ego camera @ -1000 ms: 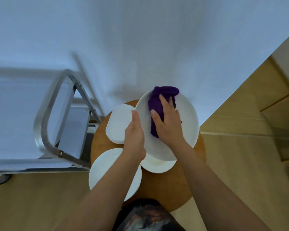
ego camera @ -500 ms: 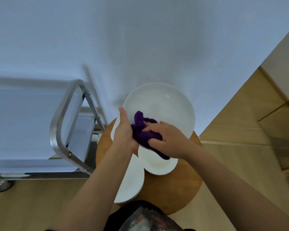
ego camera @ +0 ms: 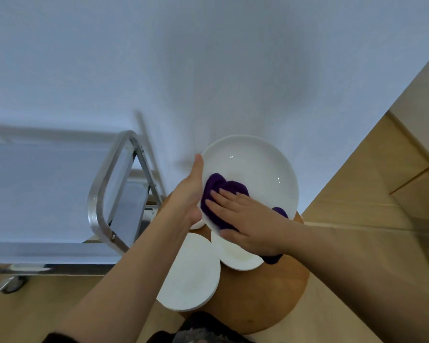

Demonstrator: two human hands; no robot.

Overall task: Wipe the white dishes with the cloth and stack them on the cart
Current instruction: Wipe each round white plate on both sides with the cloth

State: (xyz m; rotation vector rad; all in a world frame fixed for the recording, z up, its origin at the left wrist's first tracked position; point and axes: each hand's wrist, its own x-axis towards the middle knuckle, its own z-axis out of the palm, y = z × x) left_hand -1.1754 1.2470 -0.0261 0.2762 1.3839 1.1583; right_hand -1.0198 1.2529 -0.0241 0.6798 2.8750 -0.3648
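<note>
Wiping a held plate over the stool — nothing on the cart yet.

The left hand (ego camera: 190, 194) grips the left rim of the plate (ego camera: 255, 174), thumb laid along the edge and the other fingers hidden behind it; tilted up towards the face this way, the whole inner surface is open to the cloth (ego camera: 219, 194). The right hand (ego camera: 248, 219) presses the purple cloth flat against the plate's lower left, fingers straight and close together, probably to spread the pressure. Two more white dishes (ego camera: 191, 271) lie on the round wooden stool (ego camera: 270, 293) just below, waiting their turn. The cart (ego camera: 104, 194) stands just to the left — near enough, I judge, to reach without a step.
</note>
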